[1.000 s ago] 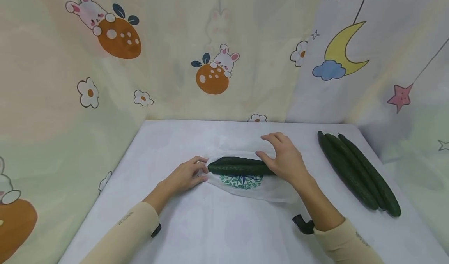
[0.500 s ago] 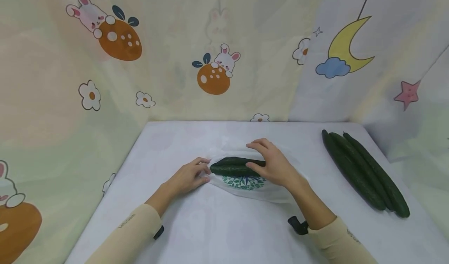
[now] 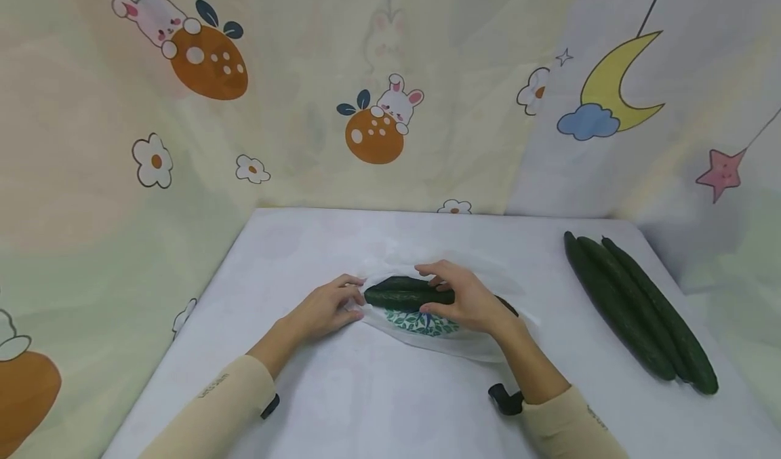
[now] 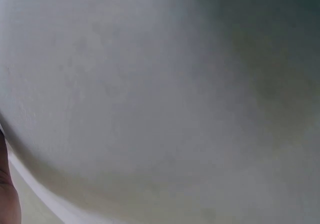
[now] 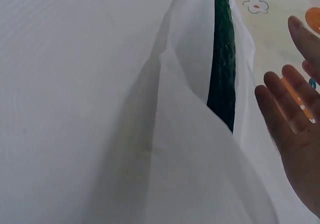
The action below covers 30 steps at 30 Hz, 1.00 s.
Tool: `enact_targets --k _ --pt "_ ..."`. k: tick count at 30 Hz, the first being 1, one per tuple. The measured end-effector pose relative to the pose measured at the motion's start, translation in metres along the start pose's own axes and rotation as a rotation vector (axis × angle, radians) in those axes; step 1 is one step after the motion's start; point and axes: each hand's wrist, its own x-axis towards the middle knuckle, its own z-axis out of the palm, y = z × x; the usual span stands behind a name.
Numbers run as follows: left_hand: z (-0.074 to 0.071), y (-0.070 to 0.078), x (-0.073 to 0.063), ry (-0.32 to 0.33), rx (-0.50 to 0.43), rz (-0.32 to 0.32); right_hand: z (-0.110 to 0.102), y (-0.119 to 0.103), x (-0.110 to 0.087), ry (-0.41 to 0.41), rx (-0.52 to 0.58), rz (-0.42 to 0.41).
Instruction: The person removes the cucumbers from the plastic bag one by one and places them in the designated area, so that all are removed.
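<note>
In the head view, dark green cucumbers (image 3: pixel 396 297) lie side by side on a thin white bag (image 3: pixel 427 345) printed with green leaves. My left hand (image 3: pixel 329 304) pinches the bag's left edge, beside the cucumber ends. Over the cucumbers' middle is my right hand (image 3: pixel 472 304), thumb and fingers apart and bent, with a dark end showing past its wrist side. The right wrist view shows that right hand (image 5: pixel 300 129) with fingers spread, apart from the cucumber (image 5: pixel 223 58) between white folds. Blurred white fills the left wrist view, with a bit of finger (image 4: pixel 7 194) at its edge.
Three more cucumbers (image 3: pixel 641 310) lie together at the right of the white-covered table (image 3: pixel 390 405). Patterned curtain (image 3: pixel 293 93) hangs behind and along both sides. A black strap piece (image 3: pixel 506 399) sticks out at the right wrist.
My right hand has moved left and slightly nearer along the cucumbers, uncovering a dark end on its right. The left hand stays at the bag's edge. The head view has shifted slightly.
</note>
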Motion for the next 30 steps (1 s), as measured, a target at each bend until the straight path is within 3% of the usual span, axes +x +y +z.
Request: enact_targets --k 5,10,19,26,30 --pt "0.002 0.002 0.003 0.014 0.017 0.007 -0.001 0.001 -0.006 -0.066 -0.02 0.062" --pt "0.001 0.004 0.005 0.03 0.013 0.042 -0.003 0.007 -0.013 -0.078 -0.08 0.101" --pt "0.002 0.002 -0.003 0.019 0.013 0.037 -0.002 0.014 -0.021 -0.13 -0.092 0.157" --pt "0.001 -0.003 -0.001 0.048 0.001 0.062 -0.004 0.026 -0.022 -0.122 -0.122 0.174" --pt "0.001 -0.003 0.003 0.041 0.006 0.072 -0.006 0.033 -0.023 -0.169 -0.141 0.126"
